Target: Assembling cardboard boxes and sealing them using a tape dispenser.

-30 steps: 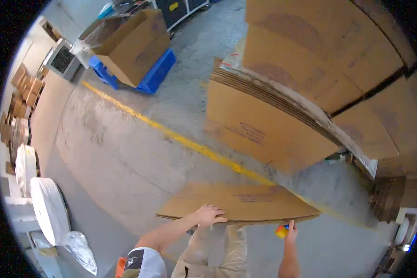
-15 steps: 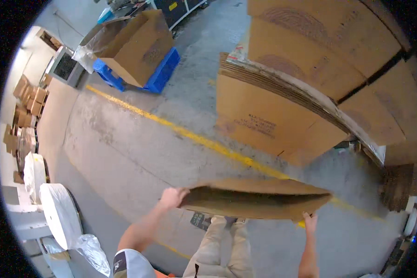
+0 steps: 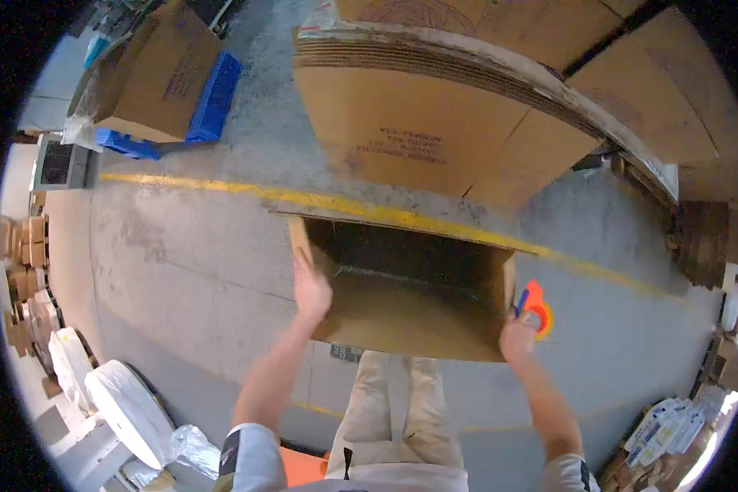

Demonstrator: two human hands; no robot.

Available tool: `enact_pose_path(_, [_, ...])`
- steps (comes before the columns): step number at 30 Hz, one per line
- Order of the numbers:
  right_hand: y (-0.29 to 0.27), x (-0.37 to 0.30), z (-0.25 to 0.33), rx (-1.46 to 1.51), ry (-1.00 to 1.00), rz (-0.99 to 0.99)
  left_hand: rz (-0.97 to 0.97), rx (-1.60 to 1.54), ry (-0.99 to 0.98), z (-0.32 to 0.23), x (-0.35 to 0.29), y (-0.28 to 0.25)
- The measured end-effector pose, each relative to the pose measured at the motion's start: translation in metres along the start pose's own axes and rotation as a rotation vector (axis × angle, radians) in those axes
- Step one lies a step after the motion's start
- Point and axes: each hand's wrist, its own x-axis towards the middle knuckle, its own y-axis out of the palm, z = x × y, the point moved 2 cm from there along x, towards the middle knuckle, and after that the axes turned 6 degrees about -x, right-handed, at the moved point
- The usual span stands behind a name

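A brown cardboard box stands in front of me above the floor, its open mouth showing a dark inside. My left hand holds the box at its left wall, with the fingers partly hidden against the cardboard. At the box's right wall is my right hand, closed around an orange tape dispenser with a blue part. That hand lies against the edge of the box, and its fingertips are partly hidden.
Beyond the box, folded cartons lean against a tall carton stack. A yellow line crosses the floor. Far left, a large open carton sits on a blue pallet. White wrapped rolls stand at the lower left.
The box has spread from a flattened, narrow opening into a squared one. The tape dispenser at my right hand has come into view. My view has shifted, so the cartons appear farther left.
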Motion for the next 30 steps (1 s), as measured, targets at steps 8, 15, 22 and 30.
enact_pose_path(8, [0.024,0.009,-0.057,0.86,0.104,-0.01,0.484,0.914,0.111,0.003,-0.026,0.052])
enact_pose_path(15, [0.033,0.052,-0.031,1.049,0.092,0.235,0.487,1.081,0.224,0.019,-0.017,0.045])
enact_pose_path(22, [0.071,0.056,-0.021,1.075,0.174,0.197,1.148,0.588,0.314,0.005,-0.075,-0.039])
enact_pose_path(30, [0.148,0.066,-0.039,1.332,0.194,0.239,0.685,0.66,0.681,-0.016,0.03,0.026])
